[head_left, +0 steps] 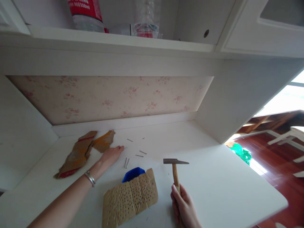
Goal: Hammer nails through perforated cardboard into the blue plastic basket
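My right hand [182,202] grips the wooden handle of a hammer [175,167], its dark metal head raised upright above the white desktop. Reaching forward, my left hand [112,155] has its fingers pinched together at the end of a thin nail [125,147]. Several more nails [142,152] lie scattered just right of and below that hand. Between my arms is a piece of cardboard [130,198] pierced with many small holes. It partly covers a blue object [133,174], whose kind I cannot make out.
Torn cardboard pieces [79,155] lie at the back left of the desktop [213,171]. A shelf [123,39] with plastic bottles [86,14] overhangs the back. White side panels [228,98] stand left and right. The desktop's rounded edge is at right, above a red-brown floor [273,158].
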### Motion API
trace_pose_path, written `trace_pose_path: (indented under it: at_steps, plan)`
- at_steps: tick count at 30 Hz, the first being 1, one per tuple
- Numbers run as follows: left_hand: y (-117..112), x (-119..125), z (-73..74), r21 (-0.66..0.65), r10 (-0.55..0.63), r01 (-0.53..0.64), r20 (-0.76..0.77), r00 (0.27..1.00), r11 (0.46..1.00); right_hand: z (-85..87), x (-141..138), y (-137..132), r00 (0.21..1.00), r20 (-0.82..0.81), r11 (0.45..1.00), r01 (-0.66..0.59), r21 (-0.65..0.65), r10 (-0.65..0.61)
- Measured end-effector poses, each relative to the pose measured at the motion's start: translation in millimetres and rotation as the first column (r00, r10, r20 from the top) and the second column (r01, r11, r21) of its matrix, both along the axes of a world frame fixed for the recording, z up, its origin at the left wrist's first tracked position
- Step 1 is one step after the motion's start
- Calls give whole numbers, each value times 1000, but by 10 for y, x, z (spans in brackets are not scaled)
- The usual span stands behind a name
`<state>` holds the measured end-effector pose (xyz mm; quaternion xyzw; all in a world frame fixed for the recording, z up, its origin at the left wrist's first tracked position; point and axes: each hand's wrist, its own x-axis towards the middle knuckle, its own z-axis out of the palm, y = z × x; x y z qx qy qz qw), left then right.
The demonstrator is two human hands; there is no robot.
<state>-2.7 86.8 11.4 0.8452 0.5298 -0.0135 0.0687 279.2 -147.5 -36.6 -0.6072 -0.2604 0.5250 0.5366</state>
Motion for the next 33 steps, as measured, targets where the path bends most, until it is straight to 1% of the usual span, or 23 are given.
trace_pose_path:
  at_steps: [2, 5, 8, 9, 11, 12, 14, 17, 20, 21, 23, 25, 28, 31, 33]
  plan:
    - [-20, -61, 73, 33, 22, -23, 45, 999, 999, 2, 10, -1, 1000, 5, 1000, -5, 7, 5]
    - [-77, -160, 220, 90, 32, -44, 133, 991, 995, 8, 10, 0, 1000, 8, 1000, -4, 11, 4]
    - [-216, -248, 384, 150, 9, -47, 241, 970, 988, 10, 5, 8, 1000, 12, 1000, 2, 5, -2]
    - [-290, -265, 439, 175, -10, -44, 297, 955, 984, 10, 3, 11, 1000, 13, 1000, 5, 2, -5]
    - [-486, -267, 543, 239, -63, -61, 478, 876, 969, 12, 1, 14, 1000, 12, 1000, 8, -4, -8]
    - [-604, -248, 591, 241, -78, -64, 534, 842, 968, 13, 1, 14, 1000, 11, 1000, 9, -8, -9]
    - [-862, -164, 672, 208, -67, -76, 602, 796, 975, 18, 0, 13, 1000, 8, 1000, 9, -12, -9]
    - [-1249, 47, 730, 109, -48, -37, 685, 727, 993, 21, -4, 10, 1000, 8, 1000, 14, -13, -14]
    - [-1550, 276, 690, 41, -9, -31, 730, 684, 999, 17, -13, 1, 1000, 12, 999, 24, -23, -23]
    - [-1620, 337, 659, 15, 15, -40, 750, 662, 999, 15, -15, -4, 1000, 14, 999, 26, -28, -26]
    - [-1715, 419, 582, -12, 27, -28, 790, 612, 1000, 11, -18, -15, 999, 19, 999, 31, -37, -30]
    - [-1757, 449, 496, -31, 33, -14, 822, 569, 999, 8, -20, -24, 999, 25, 999, 37, -39, -37]
    - [-1764, 433, 356, -61, 47, 10, 848, 528, 998, 3, -28, -27, 998, 26, 998, 50, -35, -49]
    - [-1760, 398, 211, -65, 44, 24, 864, 502, 998, -1, -45, -16, 998, 12, 997, 69, -37, -69]
    - [-1765, 381, 131, -53, 34, 23, 863, 504, 998, -2, -58, -7, 997, 2, 996, 82, -40, -82]
